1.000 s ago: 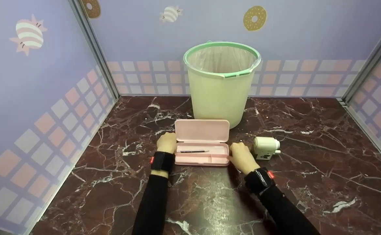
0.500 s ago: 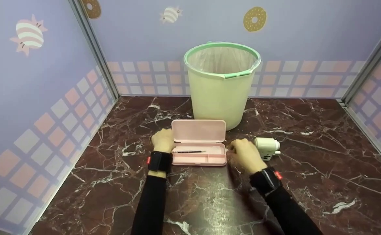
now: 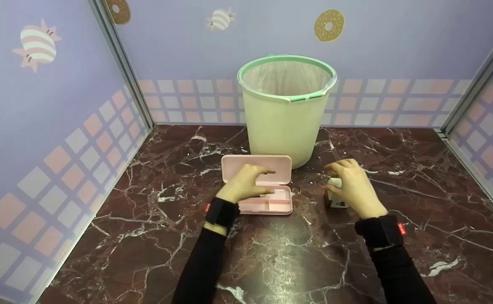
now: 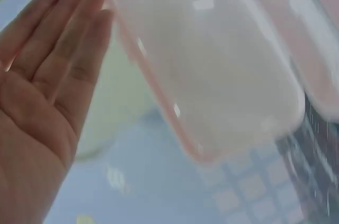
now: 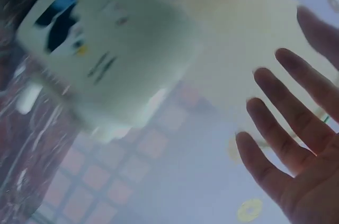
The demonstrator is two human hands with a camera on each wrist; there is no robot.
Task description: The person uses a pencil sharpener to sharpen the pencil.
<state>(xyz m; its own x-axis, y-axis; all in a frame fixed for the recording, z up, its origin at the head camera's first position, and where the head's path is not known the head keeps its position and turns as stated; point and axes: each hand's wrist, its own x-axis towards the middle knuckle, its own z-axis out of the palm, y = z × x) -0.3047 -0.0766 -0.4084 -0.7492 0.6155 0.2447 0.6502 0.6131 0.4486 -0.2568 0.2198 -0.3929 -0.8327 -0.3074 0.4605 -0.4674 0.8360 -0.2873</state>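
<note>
The pink pencil case lies with its lid raised. My left hand hovers over it, thumb and fingers spread apart with nothing between them. A dark pencil in the case is mostly hidden behind that hand. To the right, a cream hand-crank pencil sharpener stands on the tabletop, partly covered by my right hand. In the right wrist view the sharpener shows a dark cartoon print, and the right fingers are extended beside it, holding nothing.
Directly behind the pencil case stands a pale green waste bin with a green rim and a clear liner. Patterned lilac panels enclose the back and sides of the dark red marbled table.
Both hands have left the pencil case's sides: the left rose and moved right over it, the right moved right to the sharpener. The case shifted slightly left earlier.
</note>
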